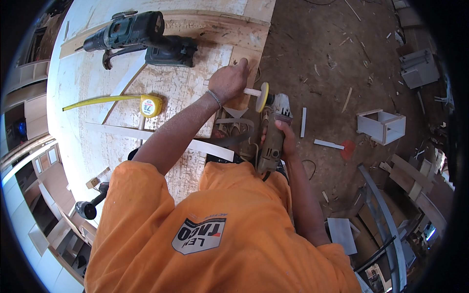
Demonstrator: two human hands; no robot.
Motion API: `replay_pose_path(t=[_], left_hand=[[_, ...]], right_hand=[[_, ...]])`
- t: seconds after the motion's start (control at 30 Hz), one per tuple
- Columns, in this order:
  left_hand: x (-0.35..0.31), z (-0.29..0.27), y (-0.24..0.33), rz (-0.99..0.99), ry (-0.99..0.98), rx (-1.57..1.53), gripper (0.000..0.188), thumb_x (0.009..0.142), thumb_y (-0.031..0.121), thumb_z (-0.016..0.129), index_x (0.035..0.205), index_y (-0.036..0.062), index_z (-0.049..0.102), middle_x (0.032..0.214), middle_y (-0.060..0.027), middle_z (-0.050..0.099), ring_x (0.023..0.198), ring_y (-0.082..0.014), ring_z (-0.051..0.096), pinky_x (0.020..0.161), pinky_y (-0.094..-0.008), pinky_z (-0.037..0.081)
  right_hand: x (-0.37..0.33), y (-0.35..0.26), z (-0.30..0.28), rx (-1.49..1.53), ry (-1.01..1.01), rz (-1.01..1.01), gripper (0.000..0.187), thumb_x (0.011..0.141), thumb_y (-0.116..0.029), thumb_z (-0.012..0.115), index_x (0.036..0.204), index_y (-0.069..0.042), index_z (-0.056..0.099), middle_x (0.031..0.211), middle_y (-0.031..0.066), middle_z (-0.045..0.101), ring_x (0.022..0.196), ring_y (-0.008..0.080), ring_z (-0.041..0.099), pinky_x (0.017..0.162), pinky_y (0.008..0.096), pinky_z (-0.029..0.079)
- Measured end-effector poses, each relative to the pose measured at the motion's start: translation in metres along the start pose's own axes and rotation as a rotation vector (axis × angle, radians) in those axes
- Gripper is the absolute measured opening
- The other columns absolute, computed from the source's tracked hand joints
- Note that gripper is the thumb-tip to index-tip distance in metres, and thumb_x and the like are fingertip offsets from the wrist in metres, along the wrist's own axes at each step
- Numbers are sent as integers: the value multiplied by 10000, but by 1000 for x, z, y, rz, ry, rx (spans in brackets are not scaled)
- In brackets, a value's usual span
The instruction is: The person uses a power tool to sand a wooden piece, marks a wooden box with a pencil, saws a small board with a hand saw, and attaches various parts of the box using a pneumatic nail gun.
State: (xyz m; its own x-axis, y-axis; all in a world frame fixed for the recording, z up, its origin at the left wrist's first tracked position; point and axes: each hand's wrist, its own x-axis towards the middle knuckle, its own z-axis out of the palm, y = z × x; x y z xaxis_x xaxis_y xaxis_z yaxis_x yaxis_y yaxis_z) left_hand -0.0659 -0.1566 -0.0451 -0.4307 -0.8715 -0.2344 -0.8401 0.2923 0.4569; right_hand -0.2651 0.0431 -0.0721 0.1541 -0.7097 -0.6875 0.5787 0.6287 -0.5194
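Note:
My right hand [287, 139] is wrapped round the body of an angle grinder [271, 150], held upright off the table's right edge. A round disc with a yellow face [264, 97] is fitted at its head and faces left. My left hand [229, 81] is closed in a fist over the table corner. From it a short pale wooden stick [252, 92] sticks out to the right, its end at the disc; whether they touch I cannot tell. Most of the stick is hidden in the fist.
On the white worktable [185, 80] lie a cordless drill [129, 34], a yellow tape measure [151, 105] with its blade out, and a curved white strip [210, 148]. A small white box frame [381, 126] and wood scraps lie on the floor at right. Boards [415, 183] lean beyond.

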Motion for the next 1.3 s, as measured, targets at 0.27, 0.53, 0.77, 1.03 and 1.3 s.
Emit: replay_pose_path(t=[0.27, 0.53, 0.77, 1.03, 1.3], left_hand=[[0, 4, -3, 13, 12, -1, 256, 1062, 297, 472, 1106, 46, 475, 764, -244, 703, 759, -467, 706, 681, -583, 547], [3, 9, -7, 62, 54, -13, 253, 1067, 305, 483, 1057, 54, 504, 755, -229, 699, 748, -457, 704, 678, -583, 543], [-24, -29, 18, 104, 521, -130, 439, 1014, 465, 611, 1091, 33, 591, 895, -198, 729, 918, -418, 716, 778, -508, 550], [-194, -48, 133, 33, -257, -605, 1100, 891, 433, 783, 1673, 134, 69, 951, -275, 725, 856, -467, 719, 798, -509, 565], [-276, -31, 80, -126, 49, -1114, 1218, 852, 413, 865, 1669, 57, 35, 1503, -303, 492, 1347, -361, 575, 1104, -414, 470]], right_hand=[[-1, -2, 3, -3, 23, 11, 481, 921, -442, 630, 1145, -17, 615, 913, 105, 691, 762, 226, 711, 703, 380, 611], [-4, -1, 1, -30, 41, -36, 453, 924, -397, 639, 1171, -19, 597, 920, 124, 683, 759, 242, 710, 700, 392, 603], [-51, -37, -12, 146, 63, -188, 489, 936, -441, 602, 1162, -9, 581, 925, 153, 669, 761, 280, 698, 714, 421, 598], [-46, -103, 60, 328, -345, -266, 589, 948, -489, 592, 1296, -17, 534, 1008, 156, 613, 842, 298, 655, 763, 437, 580], [-15, -55, 144, 76, -482, 39, 557, 907, -468, 608, 1205, 2, 608, 1030, 160, 671, 946, 290, 688, 889, 440, 571]])
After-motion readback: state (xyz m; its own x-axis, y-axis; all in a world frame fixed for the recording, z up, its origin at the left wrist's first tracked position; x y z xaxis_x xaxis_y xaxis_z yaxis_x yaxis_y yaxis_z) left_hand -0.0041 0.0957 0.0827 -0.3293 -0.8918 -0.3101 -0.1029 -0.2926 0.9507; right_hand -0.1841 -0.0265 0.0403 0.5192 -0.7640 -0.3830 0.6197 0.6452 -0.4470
